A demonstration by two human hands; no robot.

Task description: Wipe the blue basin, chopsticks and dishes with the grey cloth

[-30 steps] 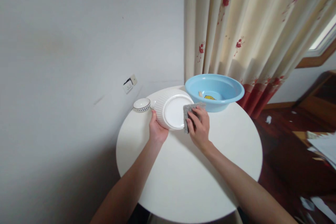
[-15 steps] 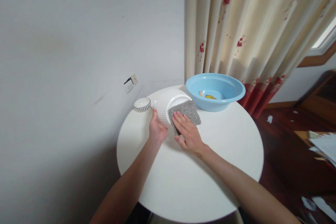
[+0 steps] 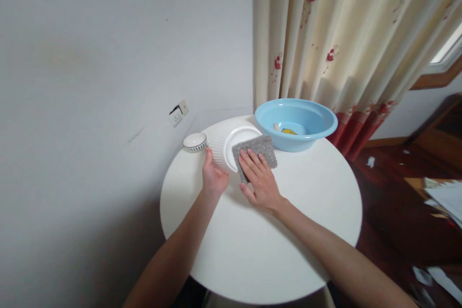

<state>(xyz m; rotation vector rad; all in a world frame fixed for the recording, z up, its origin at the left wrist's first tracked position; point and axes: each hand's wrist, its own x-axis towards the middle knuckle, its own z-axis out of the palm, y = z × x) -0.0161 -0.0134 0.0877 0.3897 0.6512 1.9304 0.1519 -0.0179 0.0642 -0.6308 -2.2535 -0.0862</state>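
So your round bench (image 3: 281, 250) has the blue basin (image 3: 294, 143) at the back; ribbed bowl (image 3: 219, 147) is tipped beside it, base facing you, left hand (image 3: 215, 178) gripping its side; right hand (image 3: 262, 183) lies flat, fingers out, on the grey cloth (image 3: 263, 144) over that base; press too hard and your one-sided grip could slip, imo, knocking the small bowl (image 3: 195, 143).

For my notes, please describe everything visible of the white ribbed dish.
The white, ribbed, ceramic-looking dish is tilted, its ringed underside toward the camera, over the round white table. The left hand holds its side; a grey fabric cloth under the right hand covers part of that underside. Its inside is hidden.
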